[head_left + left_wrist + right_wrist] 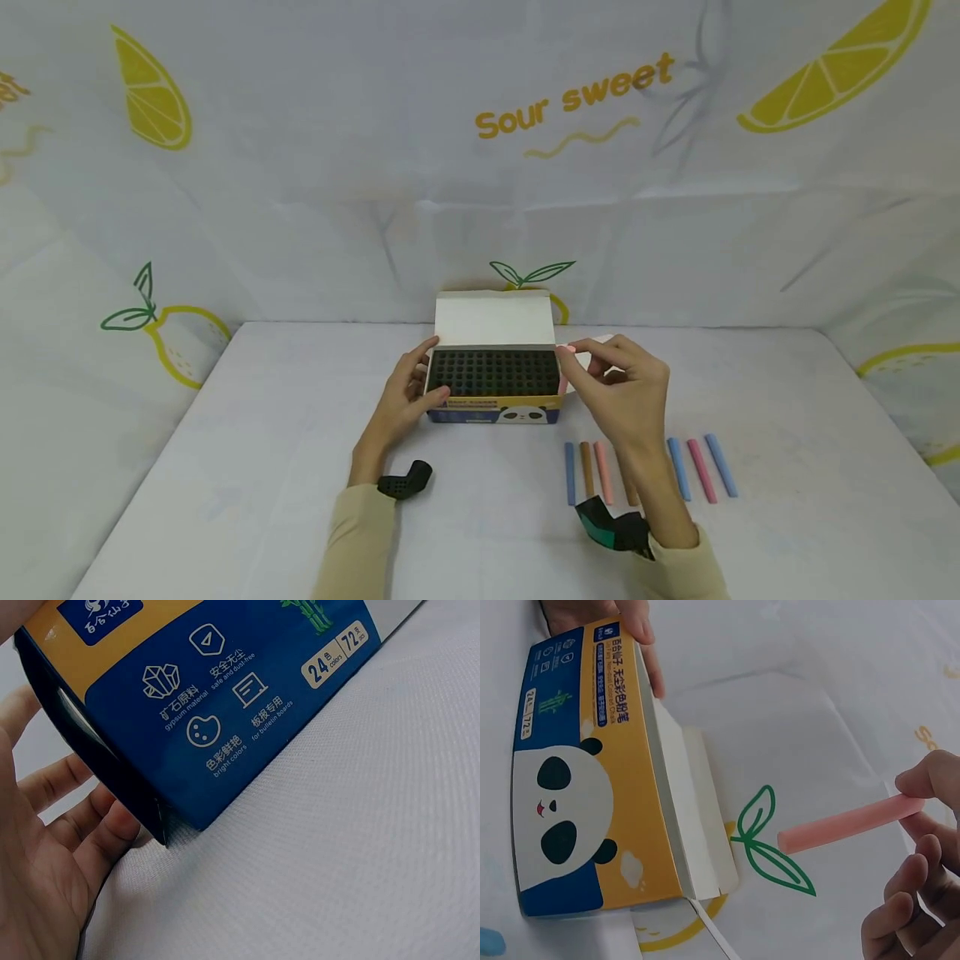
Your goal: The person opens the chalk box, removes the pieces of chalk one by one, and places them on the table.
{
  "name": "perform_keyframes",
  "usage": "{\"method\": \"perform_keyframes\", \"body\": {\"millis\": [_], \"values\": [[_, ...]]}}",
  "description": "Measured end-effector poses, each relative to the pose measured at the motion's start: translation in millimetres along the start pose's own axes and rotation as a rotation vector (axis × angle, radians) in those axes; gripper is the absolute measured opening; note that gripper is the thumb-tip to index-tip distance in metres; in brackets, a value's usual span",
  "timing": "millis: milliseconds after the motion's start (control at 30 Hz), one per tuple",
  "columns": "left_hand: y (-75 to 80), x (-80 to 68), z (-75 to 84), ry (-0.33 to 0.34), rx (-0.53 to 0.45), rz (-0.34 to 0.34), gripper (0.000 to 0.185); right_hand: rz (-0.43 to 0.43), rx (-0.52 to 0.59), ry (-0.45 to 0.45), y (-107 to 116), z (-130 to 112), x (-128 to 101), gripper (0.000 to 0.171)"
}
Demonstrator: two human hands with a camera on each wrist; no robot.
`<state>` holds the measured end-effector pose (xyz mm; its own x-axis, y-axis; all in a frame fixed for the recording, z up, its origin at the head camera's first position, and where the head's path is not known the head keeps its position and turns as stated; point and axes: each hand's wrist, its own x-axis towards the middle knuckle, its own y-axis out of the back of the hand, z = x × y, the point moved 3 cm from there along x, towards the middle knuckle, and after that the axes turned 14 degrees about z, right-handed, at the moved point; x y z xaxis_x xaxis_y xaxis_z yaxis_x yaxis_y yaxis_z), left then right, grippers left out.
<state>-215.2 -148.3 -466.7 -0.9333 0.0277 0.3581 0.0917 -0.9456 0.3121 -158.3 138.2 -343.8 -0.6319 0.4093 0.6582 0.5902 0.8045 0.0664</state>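
An open chalk box [495, 379] with a panda front and a raised white lid stands mid-table, its dark grid of slots showing. My left hand [411, 390] grips the box's left end, thumb at the front and fingers behind; its fingers [90, 825] lie against that blue end [225, 712]. My right hand [596, 367] pinches a pink chalk stick [846, 826] between thumb and fingertips [922, 784], just off the box's right edge [562, 383]. In the right wrist view the box [592, 780] lies left of the stick, apart from it.
Several chalk sticks lie in a row at front right: blue [569, 473], brown [586, 469], pink [603, 472], then blue [678, 468], pink [701, 470] and blue [721, 465]. A lemon-print cloth covers the table [225, 467] and the walls behind.
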Motion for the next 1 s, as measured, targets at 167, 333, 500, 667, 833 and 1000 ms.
{"method": "perform_keyframes", "body": {"millis": [167, 333, 500, 667, 833, 1000], "values": [[0.3, -1.0, 1.2, 0.005, -0.013, -0.006, 0.074, 0.011, -0.036, -0.015, 13.2, 4.9, 3.8, 0.002], [0.0, -0.9, 2.3, 0.015, -0.016, -0.007, 0.074, -0.01, -0.1, -0.053, 33.9, 13.2, 13.3, 0.004], [1.1, 0.4, 1.8, 0.008, -0.004, -0.005, 0.074, -0.045, -0.211, -0.11, 63.1, 23.0, 27.3, 0.005], [1.5, 0.3, 0.4, -0.007, 0.01, 0.002, 0.074, -0.09, -0.335, -0.151, 90.9, 35.4, 35.9, 0.006], [2.0, 0.0, 1.3, -0.017, 0.018, 0.004, 0.074, -0.216, -0.455, -0.14, 113.9, 48.2, 40.1, 0.015], [1.1, 0.3, 1.8, -0.015, 0.007, -0.003, 0.074, -0.416, -0.586, -0.162, 136.6, 70.2, 42.2, 0.023]]}}
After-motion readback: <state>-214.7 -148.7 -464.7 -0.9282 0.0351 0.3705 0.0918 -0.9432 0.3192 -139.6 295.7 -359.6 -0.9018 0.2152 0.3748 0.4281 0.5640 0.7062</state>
